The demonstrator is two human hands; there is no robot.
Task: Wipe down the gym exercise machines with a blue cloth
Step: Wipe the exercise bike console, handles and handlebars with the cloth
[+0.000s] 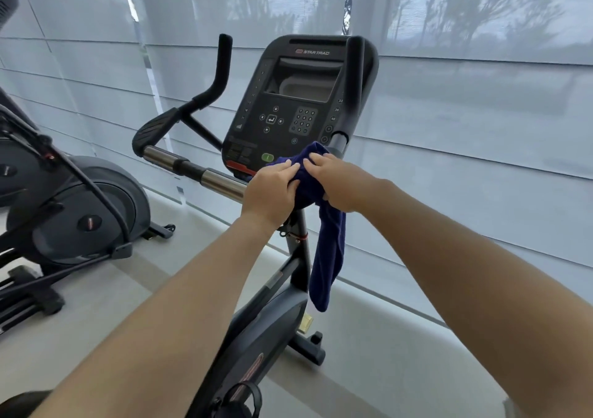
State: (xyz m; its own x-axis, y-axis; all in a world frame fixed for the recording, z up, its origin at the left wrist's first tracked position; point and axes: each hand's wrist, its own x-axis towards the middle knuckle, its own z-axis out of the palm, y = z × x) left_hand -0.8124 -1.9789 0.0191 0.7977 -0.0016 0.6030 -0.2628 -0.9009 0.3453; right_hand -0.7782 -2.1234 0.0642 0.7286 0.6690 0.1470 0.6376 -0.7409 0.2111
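Observation:
A dark exercise bike with a black console (300, 96) stands in front of me. A dark blue cloth (329, 250) is bunched over the middle of the handlebar, just below the console, and a long tail of it hangs down beside the bike's post. My left hand (272, 189) grips the cloth from the left. My right hand (337, 181) grips it from the right, fingers curled over the top. The two hands nearly touch. The handlebar's chrome and black left section (192, 170) is bare.
An elliptical machine (73, 205) stands close on the left. Sheer blinds (481, 128) cover the window right behind the bike. The bike's frame and base foot (308, 345) sit on a pale floor below my arms. A pedal strap (244, 398) shows at the bottom.

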